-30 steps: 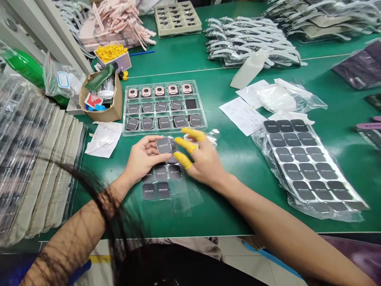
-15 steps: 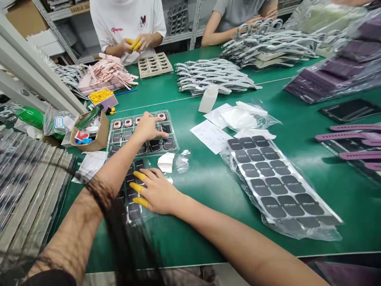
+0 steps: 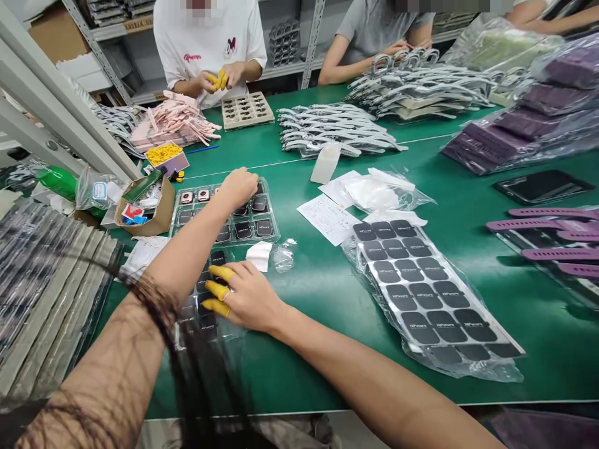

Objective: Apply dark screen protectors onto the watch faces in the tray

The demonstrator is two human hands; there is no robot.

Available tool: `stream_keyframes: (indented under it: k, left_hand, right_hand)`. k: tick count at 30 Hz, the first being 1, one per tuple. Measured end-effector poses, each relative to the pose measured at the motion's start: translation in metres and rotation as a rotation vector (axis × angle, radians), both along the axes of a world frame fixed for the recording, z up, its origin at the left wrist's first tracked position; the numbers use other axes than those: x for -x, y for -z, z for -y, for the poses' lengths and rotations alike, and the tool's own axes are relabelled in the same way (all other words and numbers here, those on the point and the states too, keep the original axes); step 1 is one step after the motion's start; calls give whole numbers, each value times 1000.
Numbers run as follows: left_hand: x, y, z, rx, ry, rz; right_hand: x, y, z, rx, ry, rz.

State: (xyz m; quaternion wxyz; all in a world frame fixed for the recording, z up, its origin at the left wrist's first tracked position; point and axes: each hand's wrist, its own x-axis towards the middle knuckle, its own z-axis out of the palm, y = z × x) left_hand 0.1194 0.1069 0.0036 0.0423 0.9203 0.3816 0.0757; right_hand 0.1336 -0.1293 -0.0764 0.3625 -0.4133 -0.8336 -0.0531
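Observation:
My left hand (image 3: 239, 186) is over the upper right of a clear plastic tray (image 3: 275, 232). Its fingers curl closed and point down; what they grip is hidden. In the tray's compartments sit several square watch bodies, among them a pink-framed one (image 3: 204, 195) and a dark-faced one (image 3: 244, 230). My right hand (image 3: 250, 296), with yellow finger cots on several fingers, lies with fingers apart on a sheet of black square stickers (image 3: 208, 324). Loose hair partly covers that sheet.
A bagged sticker sheet (image 3: 423, 296) lies to the right, beside papers (image 3: 327, 218). A cardboard box of small items (image 3: 161, 209) stands left, near stacked trays (image 3: 51, 293). White scrap (image 3: 259, 255) lies by the tray. Across the table, a person (image 3: 210, 50) wears yellow finger cots.
My left hand has gone from spread fingers over the tray's right side to a closed, downward grip there. My right hand stays on the sticker sheet. The view has shifted slightly.

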Motion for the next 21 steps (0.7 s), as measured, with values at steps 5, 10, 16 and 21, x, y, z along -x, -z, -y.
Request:
stream_keyframes:
  k: [5, 10, 16, 21]
  left_hand:
    - [95, 11, 107, 427, -136, 693]
    - [166, 22, 173, 1258, -272, 811]
    - [166, 27, 181, 1456, -262, 870]
    - [165, 35, 176, 1208, -368, 1039]
  right_hand:
    - [-35, -6, -14, -173, 201, -352]
    - [-41, -2, -19, 37, -131, -300]
    - [-30, -16, -7, 241, -200, -511]
    - [-85, -29, -14, 672, 312, -536]
